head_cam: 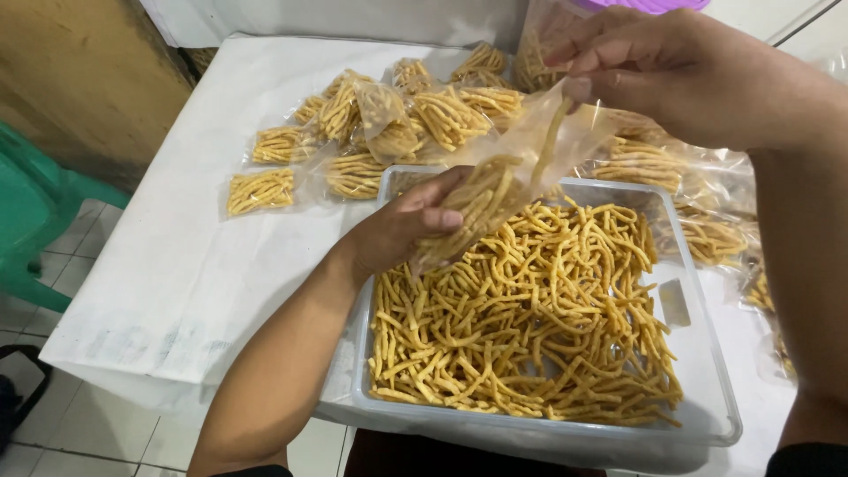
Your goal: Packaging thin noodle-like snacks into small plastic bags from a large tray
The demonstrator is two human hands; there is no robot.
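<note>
White table (203, 221), tray (707, 389) of brittle sticks (530, 327). My left hand (402, 230) cradles the light, slippery bag (503, 185) underneath; my right hand (680, 75) pinches its mouth at two o'clock.

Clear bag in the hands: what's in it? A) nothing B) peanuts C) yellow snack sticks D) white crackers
C: the clear bag, held low by the left hand and at its mouth by the right hand, holds the same yellow sticks that fill the plastic tray below.
</note>
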